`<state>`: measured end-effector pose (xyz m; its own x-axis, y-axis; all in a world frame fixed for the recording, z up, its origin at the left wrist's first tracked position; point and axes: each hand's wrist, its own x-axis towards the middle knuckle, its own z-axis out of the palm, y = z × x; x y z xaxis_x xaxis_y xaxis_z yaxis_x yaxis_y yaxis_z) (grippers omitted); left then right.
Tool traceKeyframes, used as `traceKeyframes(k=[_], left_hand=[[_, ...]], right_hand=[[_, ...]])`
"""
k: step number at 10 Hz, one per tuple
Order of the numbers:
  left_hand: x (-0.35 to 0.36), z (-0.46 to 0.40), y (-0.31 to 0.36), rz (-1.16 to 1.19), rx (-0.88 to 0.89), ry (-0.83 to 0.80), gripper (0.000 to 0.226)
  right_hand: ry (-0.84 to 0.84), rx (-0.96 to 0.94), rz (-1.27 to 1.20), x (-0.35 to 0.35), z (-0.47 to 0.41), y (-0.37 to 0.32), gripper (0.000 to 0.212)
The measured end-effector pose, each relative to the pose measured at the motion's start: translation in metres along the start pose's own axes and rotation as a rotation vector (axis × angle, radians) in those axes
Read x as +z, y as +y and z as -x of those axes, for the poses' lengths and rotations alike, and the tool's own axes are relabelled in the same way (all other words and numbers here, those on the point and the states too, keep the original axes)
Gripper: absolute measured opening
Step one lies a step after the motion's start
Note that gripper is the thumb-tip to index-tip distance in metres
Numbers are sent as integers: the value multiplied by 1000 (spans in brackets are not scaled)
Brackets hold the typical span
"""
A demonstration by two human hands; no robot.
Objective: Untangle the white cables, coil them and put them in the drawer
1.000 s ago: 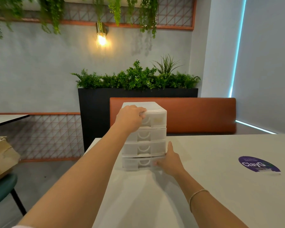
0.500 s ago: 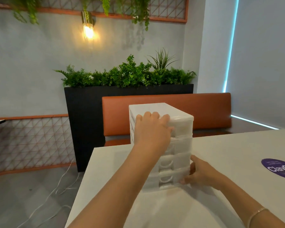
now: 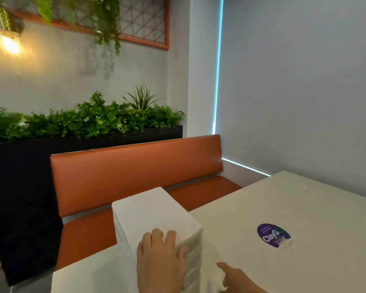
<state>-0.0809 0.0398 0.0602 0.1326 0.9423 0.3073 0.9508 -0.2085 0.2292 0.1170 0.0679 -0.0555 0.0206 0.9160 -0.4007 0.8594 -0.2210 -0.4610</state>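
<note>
At about nine o'clock in the view a black rectangular planter (image 3: 23, 187) filled with green foliage stands behind an orange padded bench (image 3: 135, 176). At about seven o'clock, near the left edge of the pale counter (image 3: 304, 208), stands the white translucent plastic drawer unit (image 3: 148, 212), upright, one corner turned toward the camera. The person's left hand (image 3: 159, 256) rests on its top near corner, the fingers (image 3: 156, 234) curled over the edge and gripping it. At five o'clock the right hand (image 3: 237, 278) sits low beside the unit's base, a finger stretched toward its lower drawers; it appears relaxed and grips nothing, though the frame edge cuts most of it off. Farther right, at four o'clock, a round purple sticker (image 3: 274, 235) lies flat on the counter.

The white cables are nowhere in this view, so untangling and coiling remain to be done.

The unit looks light and hollow, with thin walls that would flex under a squeeze, and it is smooth enough to slide on the counter. Its drawers would likely slip forward if it tipped. It is best steadied from the top with one hand while the other pulls a drawer by its front recess.
</note>
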Motion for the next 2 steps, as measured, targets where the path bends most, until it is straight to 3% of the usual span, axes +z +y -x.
traceKeyframes(k=[2], left_hand=[[-16, 3, 3, -80, 140, -134, 44]], right_hand=[[109, 214, -72, -34, 74, 7, 74]])
